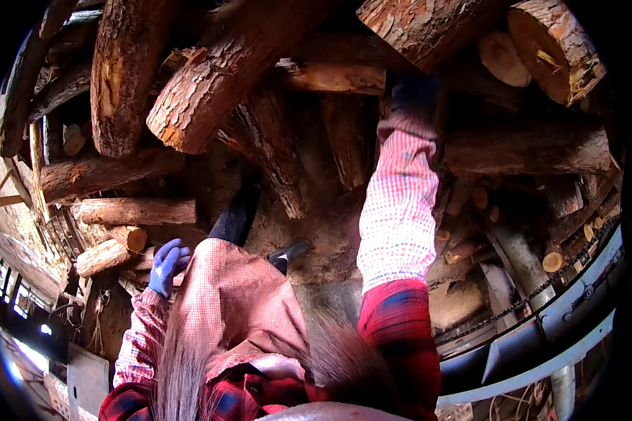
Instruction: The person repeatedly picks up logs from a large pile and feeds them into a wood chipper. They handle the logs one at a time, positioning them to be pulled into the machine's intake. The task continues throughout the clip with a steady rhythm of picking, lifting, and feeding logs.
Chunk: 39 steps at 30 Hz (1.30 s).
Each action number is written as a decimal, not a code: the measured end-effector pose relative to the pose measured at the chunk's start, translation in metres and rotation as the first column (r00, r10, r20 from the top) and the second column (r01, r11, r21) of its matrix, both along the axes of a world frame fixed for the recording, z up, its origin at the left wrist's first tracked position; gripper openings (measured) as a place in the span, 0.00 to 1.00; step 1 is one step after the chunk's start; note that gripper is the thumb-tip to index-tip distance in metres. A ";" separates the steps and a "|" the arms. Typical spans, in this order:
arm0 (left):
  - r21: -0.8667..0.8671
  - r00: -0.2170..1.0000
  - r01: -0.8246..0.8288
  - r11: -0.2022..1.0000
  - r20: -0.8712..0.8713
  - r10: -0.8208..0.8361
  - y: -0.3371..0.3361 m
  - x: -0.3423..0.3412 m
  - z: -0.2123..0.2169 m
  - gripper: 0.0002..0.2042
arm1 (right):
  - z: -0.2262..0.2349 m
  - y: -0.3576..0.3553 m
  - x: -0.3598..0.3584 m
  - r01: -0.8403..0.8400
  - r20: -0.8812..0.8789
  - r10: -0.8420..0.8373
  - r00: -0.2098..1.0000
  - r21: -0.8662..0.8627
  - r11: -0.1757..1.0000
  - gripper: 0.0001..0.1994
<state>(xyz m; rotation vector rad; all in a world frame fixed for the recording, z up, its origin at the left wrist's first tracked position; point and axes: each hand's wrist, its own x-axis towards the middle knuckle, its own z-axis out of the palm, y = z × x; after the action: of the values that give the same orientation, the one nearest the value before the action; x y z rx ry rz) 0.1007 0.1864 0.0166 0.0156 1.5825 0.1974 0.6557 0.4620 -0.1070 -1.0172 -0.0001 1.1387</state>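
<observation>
My right arm, in a checked sleeve cover (398, 210), stretches forward into the log pile. At its end my right hand (414, 92), in a dark blue glove, sits in deep shadow, and its fingers cannot be made out. Beside it are the end of a peeled log (340, 77) and, above, a thick bark-covered log (428, 31). On the left, my left hand (168, 266) in a blue-purple glove hangs beside my checked apron (235, 288). Its fingers are loosely bent and apart, with nothing in them. Short logs (105, 257) lie near it.
Big rough logs (207, 91) jut toward me from above, and another log (123, 84) leans beside them. A sawn log (558, 52) shows its end at upper right. On the right runs a blue metal rail (562, 305) with a chain (519, 305). My shoe (289, 254) rests on the dusty floor.
</observation>
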 end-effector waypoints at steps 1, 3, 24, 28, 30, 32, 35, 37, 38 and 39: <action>-0.001 1.000 -0.001 1.000 -0.015 0.001 0.001 -0.007 0.003 0.21 | 0.010 -0.006 0.002 0.014 0.026 -0.013 1.000 -0.014 1.000 0.18; 0.037 0.996 -0.082 0.996 0.020 0.081 -0.003 -0.021 0.011 0.19 | 0.040 -0.034 0.004 0.086 0.179 -0.056 0.982 -0.161 0.983 0.21; 0.119 0.529 -0.341 0.932 0.844 0.086 -0.034 0.304 0.236 0.26 | 0.452 -0.441 -0.151 -0.405 0.313 0.560 0.768 -0.439 0.802 0.55; 0.158 0.237 -0.255 0.954 0.967 -0.097 -0.080 0.368 0.348 0.29 | 0.537 -0.517 -0.113 -0.299 0.396 0.289 0.871 -0.040 0.954 0.40; 0.421 0.337 -0.299 0.856 0.886 -0.318 -0.111 0.418 0.410 0.26 | 0.566 -0.558 -0.083 -0.182 0.588 0.150 0.795 -0.006 0.983 0.32; 0.882 0.579 -0.306 0.359 0.472 -0.665 -0.142 0.455 0.445 0.25 | 0.609 -0.592 -0.039 -0.111 0.802 0.054 0.595 0.015 0.994 0.33; 0.911 0.545 -0.300 0.281 0.406 -0.733 -0.181 0.470 0.491 0.26 | 0.687 -0.634 0.055 -0.025 0.991 -0.010 0.134 0.013 1.000 0.36; 0.927 0.541 -0.190 0.323 0.373 -0.754 -0.189 0.466 0.461 0.24 | 0.697 -0.665 0.132 0.047 0.986 0.043 -0.161 -0.036 0.998 0.43; 0.942 0.527 -0.112 0.317 0.327 -0.784 -0.191 0.456 0.444 0.24 | 0.700 -0.689 0.153 0.196 0.946 0.201 -0.252 -0.154 0.968 0.47; 0.953 0.522 -0.021 0.301 0.267 -0.810 -0.189 0.443 0.418 0.25 | 0.689 -0.702 0.165 0.338 0.885 0.350 -0.308 -0.243 0.909 0.51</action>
<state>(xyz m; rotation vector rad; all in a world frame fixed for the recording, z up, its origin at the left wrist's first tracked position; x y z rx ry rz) 0.5441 -0.0029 0.4349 1.1450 0.3653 0.5096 0.8205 -0.2396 0.5821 -2.1904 -1.2695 -0.2276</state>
